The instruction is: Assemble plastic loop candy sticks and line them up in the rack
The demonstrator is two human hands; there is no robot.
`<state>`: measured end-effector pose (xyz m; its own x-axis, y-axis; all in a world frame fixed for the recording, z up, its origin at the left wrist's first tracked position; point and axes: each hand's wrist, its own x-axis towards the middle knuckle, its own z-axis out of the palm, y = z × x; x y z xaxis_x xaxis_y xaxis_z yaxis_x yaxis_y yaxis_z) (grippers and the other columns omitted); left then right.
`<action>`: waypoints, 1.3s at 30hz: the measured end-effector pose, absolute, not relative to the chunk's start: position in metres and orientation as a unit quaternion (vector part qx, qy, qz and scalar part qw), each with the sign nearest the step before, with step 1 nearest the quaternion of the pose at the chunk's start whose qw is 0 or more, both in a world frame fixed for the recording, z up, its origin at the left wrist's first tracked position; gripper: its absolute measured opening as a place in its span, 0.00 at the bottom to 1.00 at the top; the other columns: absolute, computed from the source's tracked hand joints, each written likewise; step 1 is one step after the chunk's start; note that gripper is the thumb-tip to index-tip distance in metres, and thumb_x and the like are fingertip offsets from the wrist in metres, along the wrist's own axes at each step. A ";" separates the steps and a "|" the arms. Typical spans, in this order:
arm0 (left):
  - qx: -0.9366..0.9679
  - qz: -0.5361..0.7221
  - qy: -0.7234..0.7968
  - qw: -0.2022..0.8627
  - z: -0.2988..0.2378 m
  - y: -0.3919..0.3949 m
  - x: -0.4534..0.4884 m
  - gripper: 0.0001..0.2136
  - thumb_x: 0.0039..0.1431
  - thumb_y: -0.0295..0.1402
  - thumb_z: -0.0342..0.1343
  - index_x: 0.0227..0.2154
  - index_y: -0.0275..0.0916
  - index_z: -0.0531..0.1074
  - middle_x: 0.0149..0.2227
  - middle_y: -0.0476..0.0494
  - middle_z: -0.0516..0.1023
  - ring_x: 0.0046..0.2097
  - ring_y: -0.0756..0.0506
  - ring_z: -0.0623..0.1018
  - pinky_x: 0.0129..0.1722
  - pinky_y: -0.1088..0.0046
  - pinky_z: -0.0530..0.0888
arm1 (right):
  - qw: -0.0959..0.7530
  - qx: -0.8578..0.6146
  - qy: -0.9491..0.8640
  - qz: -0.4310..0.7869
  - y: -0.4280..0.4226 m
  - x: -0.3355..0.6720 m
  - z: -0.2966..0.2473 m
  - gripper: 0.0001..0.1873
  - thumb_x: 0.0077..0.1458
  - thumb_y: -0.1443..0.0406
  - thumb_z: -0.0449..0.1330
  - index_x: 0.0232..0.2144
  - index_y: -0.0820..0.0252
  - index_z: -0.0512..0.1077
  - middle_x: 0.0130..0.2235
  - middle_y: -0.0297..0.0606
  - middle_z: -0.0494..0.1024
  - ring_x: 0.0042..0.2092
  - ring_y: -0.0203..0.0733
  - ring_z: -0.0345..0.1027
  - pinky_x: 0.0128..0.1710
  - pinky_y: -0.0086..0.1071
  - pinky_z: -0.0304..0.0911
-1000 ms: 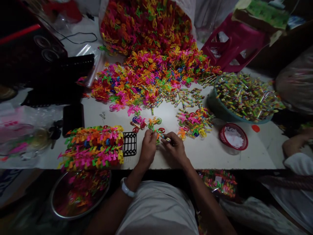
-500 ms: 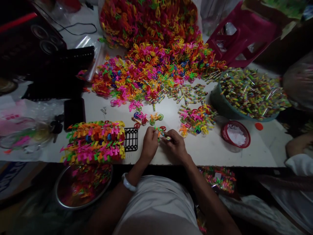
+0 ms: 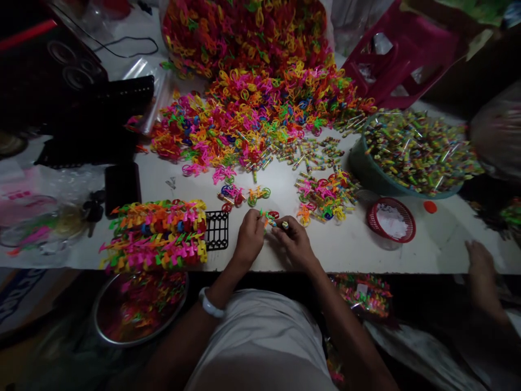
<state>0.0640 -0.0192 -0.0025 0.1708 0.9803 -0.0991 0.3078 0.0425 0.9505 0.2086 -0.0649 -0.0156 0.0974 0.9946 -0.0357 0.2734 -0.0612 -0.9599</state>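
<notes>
My left hand [image 3: 249, 238] is closed, pinching a small plastic toy bicycle [image 3: 268, 215] with green and red parts. Right beside it, my right hand [image 3: 296, 242] is closed on a small clear tube with a colourful filling [image 3: 285, 224]; its end pokes out between my fingers. The tube's other end is hard to make out near the bicycle. Just beyond my hands lie a few loose toy bicycles [image 3: 257, 194]. To the left sits a black plastic rack [image 3: 217, 231], mostly covered by rows of colourful toy pieces [image 3: 158, 236].
A big heap of toy parts [image 3: 244, 103] spreads across the back. Right of it stand a green tub [image 3: 360, 163] of filled tubes and a red basket [image 3: 410, 234]. A small pile of bicycles [image 3: 325, 198] lies nearer. A co-worker's hand [image 3: 482, 266] rests at the right edge.
My hands stay close together around the bicycle, and the tube's end in my right hand has shifted slightly up and right. The co-worker's hand has come lower at the right table edge.
</notes>
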 end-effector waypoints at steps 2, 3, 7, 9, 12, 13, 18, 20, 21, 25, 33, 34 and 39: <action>0.585 0.355 0.542 0.488 -0.002 -0.019 0.065 0.06 0.61 0.34 0.48 0.29 0.41 0.63 0.30 0.49 0.67 0.34 0.47 0.69 0.37 0.70 0.66 | 0.434 -0.595 -0.540 0.408 -0.065 0.209 -0.019 0.06 0.58 0.59 0.59 0.35 0.55 0.71 0.31 0.31 0.70 0.31 0.36 0.62 0.31 0.29 0.59; 0.581 0.356 0.544 0.490 -0.003 -0.019 0.066 0.05 0.61 0.34 0.48 0.29 0.41 0.63 0.30 0.49 0.67 0.35 0.47 0.69 0.37 0.70 0.66 | 0.434 -0.589 -0.552 0.401 -0.065 0.209 -0.021 0.06 0.58 0.60 0.59 0.36 0.55 0.71 0.32 0.32 0.71 0.31 0.36 0.63 0.31 0.29 0.59; 0.585 0.343 0.562 0.475 -0.006 -0.019 0.066 0.06 0.61 0.32 0.47 0.28 0.41 0.61 0.30 0.49 0.67 0.36 0.46 0.69 0.38 0.69 0.66 | 0.441 -0.550 -0.618 0.347 -0.066 0.209 -0.032 0.06 0.59 0.63 0.57 0.39 0.55 0.71 0.34 0.35 0.72 0.35 0.38 0.66 0.34 0.31 0.61; 0.597 0.326 0.570 0.460 -0.009 -0.021 0.065 0.06 0.61 0.31 0.47 0.27 0.42 0.59 0.30 0.48 0.66 0.36 0.46 0.69 0.38 0.69 0.67 | 0.438 -0.535 -0.649 0.318 -0.069 0.207 -0.039 0.06 0.59 0.64 0.55 0.39 0.56 0.70 0.33 0.36 0.72 0.35 0.39 0.66 0.34 0.31 0.62; 0.614 0.297 0.580 0.446 -0.015 -0.026 0.067 0.07 0.60 0.28 0.45 0.27 0.42 0.57 0.30 0.48 0.66 0.36 0.46 0.69 0.38 0.69 0.67 | 0.418 -0.527 -0.678 0.295 -0.076 0.206 -0.044 0.06 0.59 0.65 0.54 0.38 0.57 0.70 0.31 0.36 0.71 0.34 0.39 0.65 0.33 0.31 0.62; 0.619 0.290 0.578 0.445 -0.017 -0.027 0.069 0.07 0.60 0.28 0.45 0.27 0.42 0.57 0.30 0.48 0.66 0.36 0.46 0.69 0.38 0.69 0.68 | 0.410 -0.528 -0.681 0.299 -0.078 0.209 -0.043 0.06 0.59 0.66 0.54 0.38 0.57 0.69 0.32 0.36 0.71 0.33 0.39 0.66 0.33 0.31 0.62; 0.679 0.352 0.507 0.397 -0.018 -0.011 0.079 0.04 0.64 0.33 0.47 0.36 0.40 0.65 0.39 0.43 0.70 0.42 0.46 0.71 0.44 0.68 0.71 | 0.385 -0.603 -0.662 0.226 -0.076 0.252 -0.022 0.12 0.58 0.68 0.54 0.44 0.56 0.70 0.40 0.39 0.75 0.42 0.43 0.69 0.42 0.36 0.65; 0.682 0.398 0.525 0.318 -0.019 0.005 0.080 0.08 0.64 0.33 0.48 0.43 0.38 0.66 0.46 0.38 0.69 0.48 0.44 0.70 0.51 0.64 0.69 | 0.397 -0.667 -0.624 0.088 -0.068 0.270 -0.012 0.17 0.56 0.70 0.53 0.47 0.56 0.70 0.46 0.43 0.73 0.50 0.48 0.66 0.50 0.44 0.62; 0.679 0.408 0.540 0.285 -0.020 0.011 0.080 0.09 0.64 0.32 0.48 0.44 0.38 0.66 0.47 0.36 0.68 0.50 0.42 0.69 0.54 0.61 0.67 | 0.401 -0.695 -0.596 0.027 -0.062 0.275 -0.009 0.19 0.55 0.72 0.52 0.48 0.56 0.70 0.47 0.44 0.73 0.51 0.49 0.64 0.52 0.46 0.60; 0.664 0.399 0.558 0.297 -0.030 0.018 0.075 0.08 0.62 0.28 0.47 0.40 0.38 0.70 0.43 0.38 0.71 0.49 0.42 0.71 0.54 0.60 0.68 | 0.369 -0.707 -0.602 0.037 -0.020 0.251 -0.011 0.20 0.54 0.74 0.50 0.48 0.60 0.70 0.42 0.45 0.74 0.45 0.47 0.66 0.47 0.40 0.62; 0.373 0.389 0.562 0.628 -0.031 -0.005 0.061 0.18 0.58 0.45 0.55 0.43 0.35 0.70 0.37 0.39 0.77 0.38 0.44 0.78 0.40 0.65 0.75 | 0.252 -0.681 -0.673 0.138 0.017 0.192 -0.033 0.07 0.53 0.67 0.58 0.36 0.61 0.71 0.35 0.42 0.74 0.38 0.45 0.66 0.40 0.35 0.59; 0.357 0.393 0.551 0.644 -0.029 -0.004 0.061 0.20 0.56 0.48 0.55 0.41 0.34 0.70 0.37 0.39 0.77 0.39 0.44 0.78 0.40 0.65 0.75 | 0.275 -0.670 -0.675 0.141 0.008 0.194 -0.035 0.06 0.53 0.69 0.57 0.36 0.60 0.70 0.35 0.41 0.74 0.38 0.45 0.66 0.39 0.35 0.59; 0.347 0.401 0.544 0.650 -0.026 -0.001 0.064 0.20 0.50 0.48 0.60 0.35 0.35 0.72 0.35 0.44 0.77 0.39 0.46 0.76 0.42 0.68 0.72 | 0.303 -0.589 -0.724 0.195 -0.036 0.196 -0.033 0.07 0.53 0.72 0.53 0.34 0.58 0.67 0.33 0.39 0.73 0.37 0.44 0.65 0.39 0.36 0.58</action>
